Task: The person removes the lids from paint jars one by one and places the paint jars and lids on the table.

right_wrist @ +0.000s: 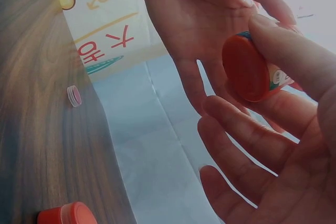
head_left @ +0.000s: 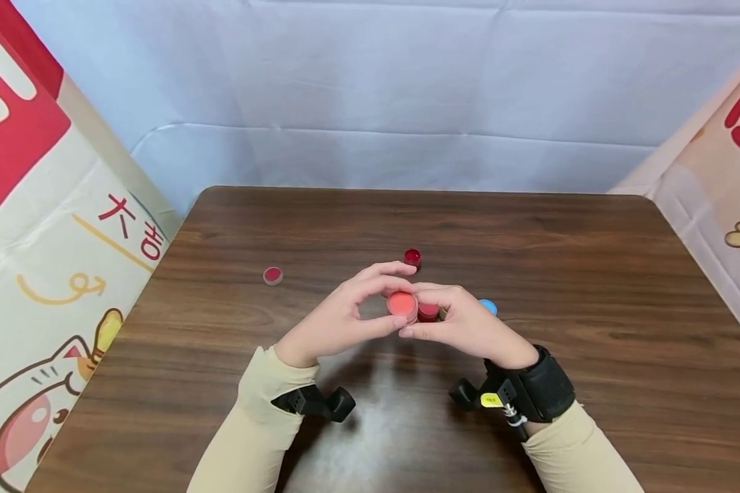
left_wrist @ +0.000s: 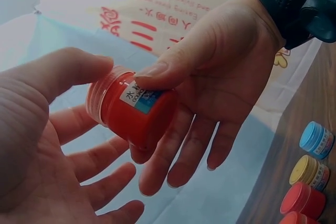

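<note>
Both hands hold a small orange-red jar of gouache paint (head_left: 402, 305) above the table, its lid end facing up in the head view. My left hand (head_left: 354, 308) grips the clear-rimmed lid (left_wrist: 100, 100) between thumb and fingers. The jar's labelled body (left_wrist: 139, 121) is pinched by my right hand (head_left: 469, 318), with the thumb over the label and the other fingers spread loosely. In the right wrist view the jar's round base (right_wrist: 244, 69) shows beside the right thumb. Under the hands stands a red paint jar (head_left: 428, 311), partly hidden.
Behind the hands stands a dark red jar (head_left: 412, 257) without a lid. A loose lid (head_left: 273, 275) with a pink-red inside lies to the left on the wooden table (head_left: 234, 383). A blue jar (left_wrist: 316, 139) and a yellow jar (left_wrist: 310, 172) stand in line with red ones.
</note>
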The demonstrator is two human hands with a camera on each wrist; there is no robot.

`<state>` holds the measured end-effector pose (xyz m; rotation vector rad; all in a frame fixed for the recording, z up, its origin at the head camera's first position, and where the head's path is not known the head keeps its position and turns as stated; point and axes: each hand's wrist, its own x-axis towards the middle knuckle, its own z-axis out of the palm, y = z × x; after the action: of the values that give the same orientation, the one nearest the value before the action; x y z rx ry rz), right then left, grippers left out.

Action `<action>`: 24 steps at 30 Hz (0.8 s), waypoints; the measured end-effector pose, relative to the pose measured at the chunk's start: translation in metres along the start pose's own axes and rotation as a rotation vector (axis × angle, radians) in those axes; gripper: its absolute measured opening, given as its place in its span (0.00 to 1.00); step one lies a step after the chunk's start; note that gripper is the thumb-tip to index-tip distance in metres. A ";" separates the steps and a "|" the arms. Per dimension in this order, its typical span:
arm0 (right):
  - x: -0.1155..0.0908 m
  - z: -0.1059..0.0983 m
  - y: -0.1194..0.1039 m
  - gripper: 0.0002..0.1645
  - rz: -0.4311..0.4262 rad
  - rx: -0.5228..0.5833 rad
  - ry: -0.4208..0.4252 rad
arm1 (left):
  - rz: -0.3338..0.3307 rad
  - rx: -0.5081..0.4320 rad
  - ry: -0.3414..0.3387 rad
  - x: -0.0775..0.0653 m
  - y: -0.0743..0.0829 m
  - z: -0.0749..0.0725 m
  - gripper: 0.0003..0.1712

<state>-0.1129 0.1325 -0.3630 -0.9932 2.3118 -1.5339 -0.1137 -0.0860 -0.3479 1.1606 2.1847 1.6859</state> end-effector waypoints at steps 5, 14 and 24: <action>0.001 0.000 0.000 0.16 -0.011 0.008 -0.004 | -0.022 -0.014 0.013 0.001 0.000 0.001 0.18; 0.002 0.001 -0.002 0.16 0.019 0.002 -0.013 | 0.002 -0.004 -0.002 -0.001 0.002 -0.001 0.16; 0.002 0.002 0.000 0.14 0.002 -0.005 -0.009 | 0.007 -0.016 0.004 -0.001 0.000 -0.001 0.18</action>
<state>-0.1137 0.1300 -0.3633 -0.9970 2.3104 -1.5209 -0.1138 -0.0871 -0.3484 1.1636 2.1683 1.7061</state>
